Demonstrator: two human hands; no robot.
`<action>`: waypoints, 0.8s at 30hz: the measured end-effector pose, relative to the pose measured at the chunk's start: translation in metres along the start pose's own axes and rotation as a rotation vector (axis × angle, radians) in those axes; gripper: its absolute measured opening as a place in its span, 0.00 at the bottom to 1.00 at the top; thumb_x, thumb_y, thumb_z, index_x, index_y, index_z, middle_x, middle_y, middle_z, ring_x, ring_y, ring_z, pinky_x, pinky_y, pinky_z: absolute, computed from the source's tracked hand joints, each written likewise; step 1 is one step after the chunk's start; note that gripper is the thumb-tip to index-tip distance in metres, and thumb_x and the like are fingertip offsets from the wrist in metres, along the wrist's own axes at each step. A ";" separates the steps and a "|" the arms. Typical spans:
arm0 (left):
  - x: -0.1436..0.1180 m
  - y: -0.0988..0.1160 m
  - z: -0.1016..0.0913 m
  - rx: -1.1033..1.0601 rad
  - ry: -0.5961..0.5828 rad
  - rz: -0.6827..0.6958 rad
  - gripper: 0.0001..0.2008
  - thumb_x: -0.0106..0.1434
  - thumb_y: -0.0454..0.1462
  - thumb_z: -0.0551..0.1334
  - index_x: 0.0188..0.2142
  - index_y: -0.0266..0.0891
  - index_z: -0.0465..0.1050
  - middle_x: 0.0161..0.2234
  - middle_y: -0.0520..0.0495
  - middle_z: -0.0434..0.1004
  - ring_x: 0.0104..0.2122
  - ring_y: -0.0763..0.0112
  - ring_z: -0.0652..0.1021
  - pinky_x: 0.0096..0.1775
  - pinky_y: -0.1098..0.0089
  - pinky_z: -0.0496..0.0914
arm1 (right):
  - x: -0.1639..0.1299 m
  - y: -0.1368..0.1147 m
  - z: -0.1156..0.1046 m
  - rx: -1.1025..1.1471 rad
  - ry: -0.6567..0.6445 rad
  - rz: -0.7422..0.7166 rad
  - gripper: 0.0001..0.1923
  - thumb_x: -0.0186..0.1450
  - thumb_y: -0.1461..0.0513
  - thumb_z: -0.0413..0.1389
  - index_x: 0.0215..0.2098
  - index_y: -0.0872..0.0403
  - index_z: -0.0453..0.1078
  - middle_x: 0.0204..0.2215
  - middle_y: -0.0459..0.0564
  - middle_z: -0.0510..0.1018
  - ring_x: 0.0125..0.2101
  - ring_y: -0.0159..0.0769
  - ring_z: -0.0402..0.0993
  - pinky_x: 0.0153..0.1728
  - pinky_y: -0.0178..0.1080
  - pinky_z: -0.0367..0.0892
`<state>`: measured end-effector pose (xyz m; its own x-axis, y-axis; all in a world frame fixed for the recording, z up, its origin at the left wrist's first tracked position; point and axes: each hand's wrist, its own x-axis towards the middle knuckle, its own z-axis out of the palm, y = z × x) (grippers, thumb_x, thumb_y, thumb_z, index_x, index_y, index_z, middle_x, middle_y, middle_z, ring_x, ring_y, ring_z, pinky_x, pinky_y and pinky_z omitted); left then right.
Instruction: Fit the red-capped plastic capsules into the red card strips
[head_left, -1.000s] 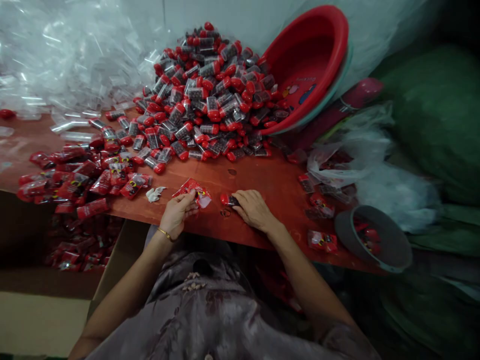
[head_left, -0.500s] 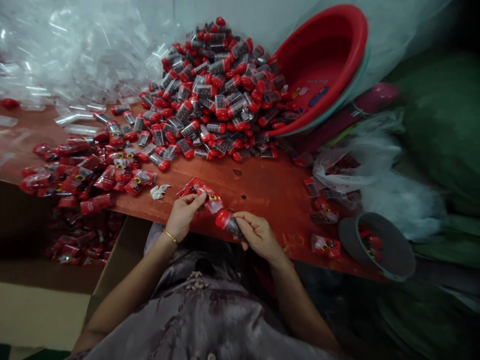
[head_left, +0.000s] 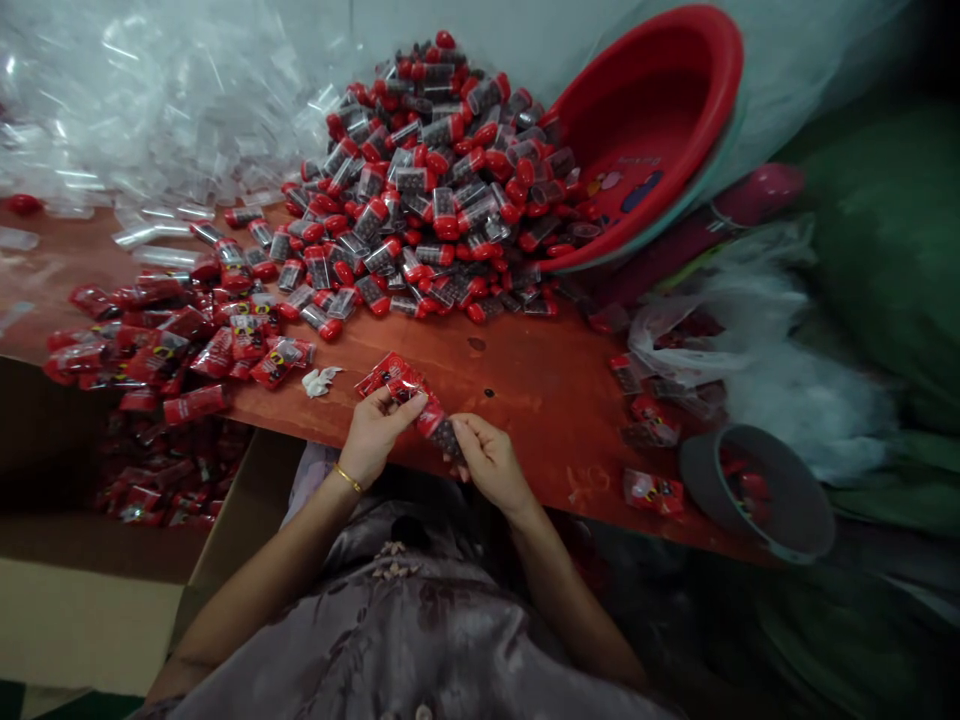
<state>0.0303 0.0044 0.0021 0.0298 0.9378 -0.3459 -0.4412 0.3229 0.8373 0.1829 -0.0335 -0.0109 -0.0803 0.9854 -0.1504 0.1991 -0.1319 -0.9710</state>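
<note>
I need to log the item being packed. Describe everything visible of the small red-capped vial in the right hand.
The vial is a small clear plastic tube with dark contents and a red cap. It lies tilted just above the near edge of the red-brown table, its cap end pushed into the mouth of a glossy red printed sachet held by the left hand. The right hand pinches its lower end between the fingertips. Finer detail is blurred.

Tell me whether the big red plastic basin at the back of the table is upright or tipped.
Tipped. The big red plastic basin leans on its side, its mouth facing the pile of red-capped vials.
</note>
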 end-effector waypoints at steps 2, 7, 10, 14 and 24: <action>0.000 -0.003 0.003 -0.016 -0.010 -0.028 0.20 0.35 0.41 0.75 0.28 0.35 0.76 0.27 0.51 0.78 0.26 0.76 0.74 0.33 0.74 0.69 | -0.001 0.001 0.003 -0.068 0.039 -0.049 0.20 0.66 0.49 0.44 0.36 0.53 0.68 0.18 0.42 0.71 0.13 0.27 0.61 0.16 0.32 0.61; -0.001 -0.014 0.008 -0.087 0.032 -0.092 0.19 0.34 0.40 0.75 0.26 0.34 0.75 0.25 0.51 0.78 0.26 0.75 0.74 0.34 0.72 0.69 | 0.002 0.006 0.014 -0.282 0.227 -0.163 0.16 0.67 0.53 0.43 0.38 0.52 0.68 0.21 0.46 0.72 0.22 0.33 0.69 0.23 0.35 0.64; 0.000 -0.020 0.008 -0.132 0.050 -0.105 0.19 0.36 0.40 0.75 0.28 0.34 0.75 0.25 0.51 0.77 0.24 0.77 0.73 0.32 0.73 0.68 | 0.008 0.010 0.021 -0.239 0.243 -0.156 0.17 0.68 0.53 0.41 0.38 0.52 0.67 0.21 0.46 0.71 0.23 0.34 0.70 0.25 0.35 0.64; 0.004 -0.019 0.008 -0.144 0.045 -0.147 0.18 0.37 0.40 0.75 0.26 0.33 0.74 0.23 0.52 0.75 0.22 0.79 0.72 0.28 0.75 0.66 | 0.016 0.010 0.024 -0.155 0.157 -0.129 0.16 0.68 0.51 0.42 0.35 0.52 0.66 0.19 0.43 0.67 0.20 0.32 0.67 0.23 0.34 0.63; 0.008 -0.006 0.004 -0.172 -0.016 -0.138 0.16 0.40 0.39 0.74 0.26 0.33 0.72 0.22 0.52 0.74 0.20 0.77 0.72 0.23 0.76 0.65 | 0.022 0.006 0.030 0.249 0.080 -0.056 0.15 0.60 0.50 0.55 0.35 0.52 0.62 0.22 0.41 0.73 0.16 0.26 0.67 0.20 0.31 0.63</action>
<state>0.0371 0.0104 -0.0036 0.1145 0.8886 -0.4442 -0.5784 0.4232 0.6974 0.1532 -0.0160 -0.0254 -0.0051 0.9959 -0.0898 -0.0510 -0.0899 -0.9946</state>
